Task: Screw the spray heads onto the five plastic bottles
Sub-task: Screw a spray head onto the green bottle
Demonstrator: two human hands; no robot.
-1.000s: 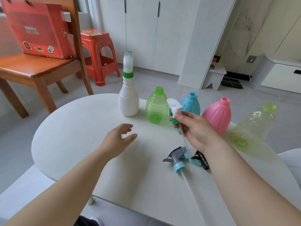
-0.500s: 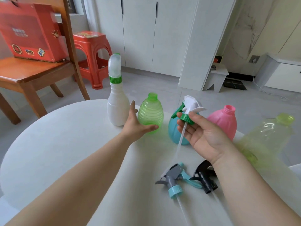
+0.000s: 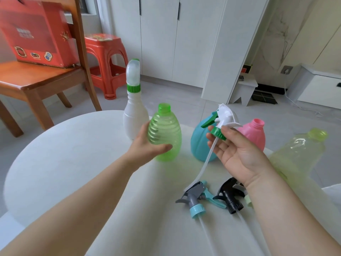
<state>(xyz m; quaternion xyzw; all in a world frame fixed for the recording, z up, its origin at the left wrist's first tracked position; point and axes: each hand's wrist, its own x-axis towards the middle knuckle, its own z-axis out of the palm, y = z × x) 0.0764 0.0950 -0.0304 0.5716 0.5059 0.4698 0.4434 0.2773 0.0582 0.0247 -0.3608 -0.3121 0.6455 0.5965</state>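
One white bottle (image 3: 135, 115) capped, four open; my left hand (image 3: 145, 146) grips the green bottle (image 3: 165, 132), right hand (image 3: 238, 154) pinching the green-collared spray head (image 3: 221, 122).

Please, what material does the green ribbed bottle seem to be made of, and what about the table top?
The green ribbed bottle looks like thin translucent plastic with a glossy finish: light passes through it, its ribs carry bright highlights, and it tints the surface below green. The table top looks matte white, smooth with no grain or glare; whether it is painted wood, laminate or stone cannot be told.
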